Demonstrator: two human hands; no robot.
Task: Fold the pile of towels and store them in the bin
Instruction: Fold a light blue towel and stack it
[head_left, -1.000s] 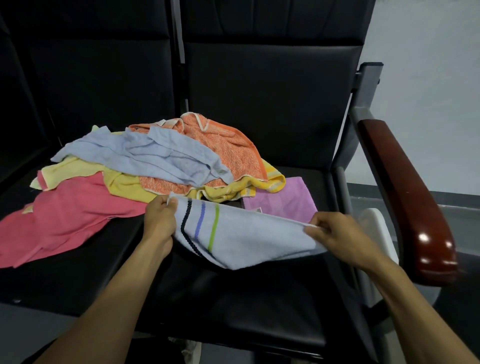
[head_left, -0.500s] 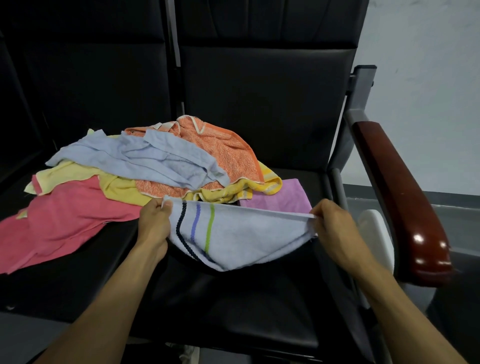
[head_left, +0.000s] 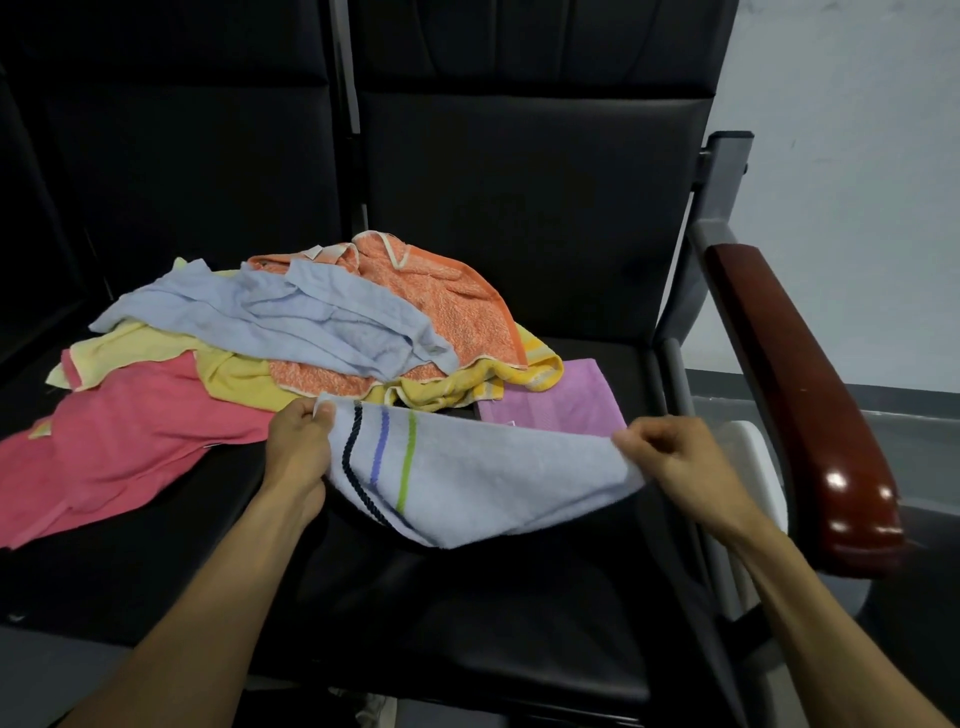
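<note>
A pale blue towel with navy, blue and green stripes (head_left: 483, 478) hangs between my hands above the black seat (head_left: 467, 623). My left hand (head_left: 298, 447) pinches its left corner and my right hand (head_left: 670, 462) pinches its right corner; the lower edge sags to the seat. Behind lies the pile: a light blue towel (head_left: 291, 322), an orange towel (head_left: 447, 306), a yellow towel (head_left: 239, 374), a pink towel (head_left: 119, 447). A folded purple towel (head_left: 556, 400) lies flat at the right of the pile.
A dark red wooden armrest (head_left: 795, 395) runs along the right of the seat. A white object (head_left: 753, 467), partly hidden, stands beyond the seat under the armrest. Black backrests (head_left: 519, 182) rise behind the pile.
Both hands kept hold of the striped towel. My right hand moved slightly left and turned, so the towel's right corner folds over and the top edge slackens.
</note>
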